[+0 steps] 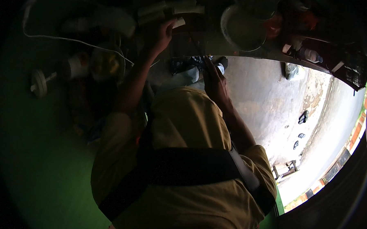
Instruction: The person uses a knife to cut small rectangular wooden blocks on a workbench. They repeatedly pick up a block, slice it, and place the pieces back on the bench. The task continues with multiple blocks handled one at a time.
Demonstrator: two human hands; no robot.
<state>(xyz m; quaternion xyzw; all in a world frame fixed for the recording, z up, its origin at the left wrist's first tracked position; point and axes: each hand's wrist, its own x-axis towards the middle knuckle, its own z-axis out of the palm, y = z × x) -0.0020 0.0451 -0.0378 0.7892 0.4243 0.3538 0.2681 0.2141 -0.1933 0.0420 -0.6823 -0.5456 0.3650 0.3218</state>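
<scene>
At the table's far edge, my left hand (163, 36) pinches a short pale piece (179, 22) between thumb and fingers. Several similar pale strips (189, 7) lie just beyond it on the dark table (211, 46). My right hand (215, 81) is closer to my body, at the table's near edge. Its fingers are wrapped round what looks like a knife (197, 45), whose thin dark blade points up and left toward the pale pieces. The blade does not touch the piece in my left hand. Dim light hides the finer detail of both grips.
A large round basin (224, 32) stands right of the strips. A clear bottle (312, 55) lies farther right. On the left are a white cable (78, 40), a white tub (77, 65) and a container of yellow things (105, 66). Dark footwear (303, 117) lies on the floor.
</scene>
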